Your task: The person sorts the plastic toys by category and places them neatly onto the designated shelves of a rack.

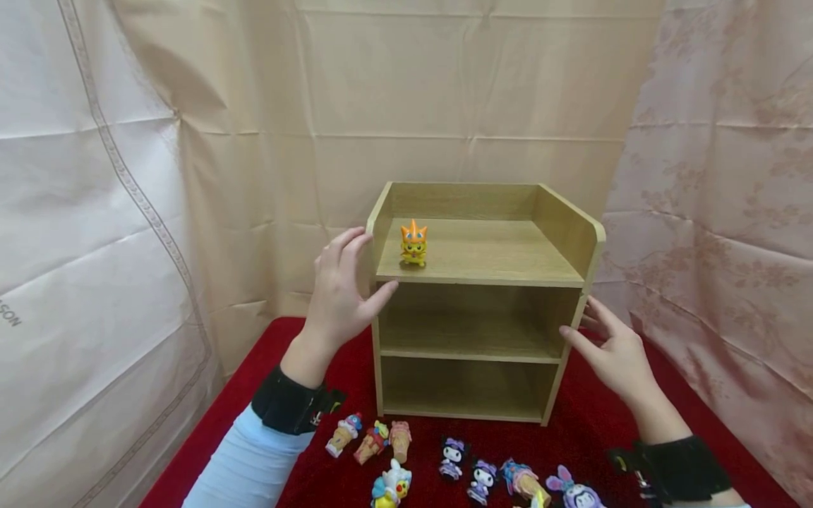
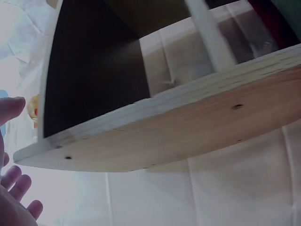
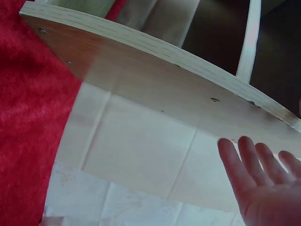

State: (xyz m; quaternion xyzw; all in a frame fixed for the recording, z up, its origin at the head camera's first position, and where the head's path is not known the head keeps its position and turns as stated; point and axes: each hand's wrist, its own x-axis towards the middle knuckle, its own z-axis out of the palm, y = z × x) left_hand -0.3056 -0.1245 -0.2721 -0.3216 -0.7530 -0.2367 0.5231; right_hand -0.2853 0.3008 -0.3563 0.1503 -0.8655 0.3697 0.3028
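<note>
A light wooden shelf with two compartments and an open top stands in the head view. On its top board, near the front left, is a yellow figurine with an orange crown-like top. My left hand is spread beside the upper left side panel, thumb pointing at the front edge and nothing in its grasp. Beside the right side panel is my right hand, its thumb by the front edge and its other fingers along the outside. In the right wrist view these fingers are straight, close to the panel.
On the red cloth before the shelf lie several small figurines, among them an ice-cream-cone figure, a purple-and-white figure and a purple-eared figure. Beige curtains hang behind, with pale fabric on both sides.
</note>
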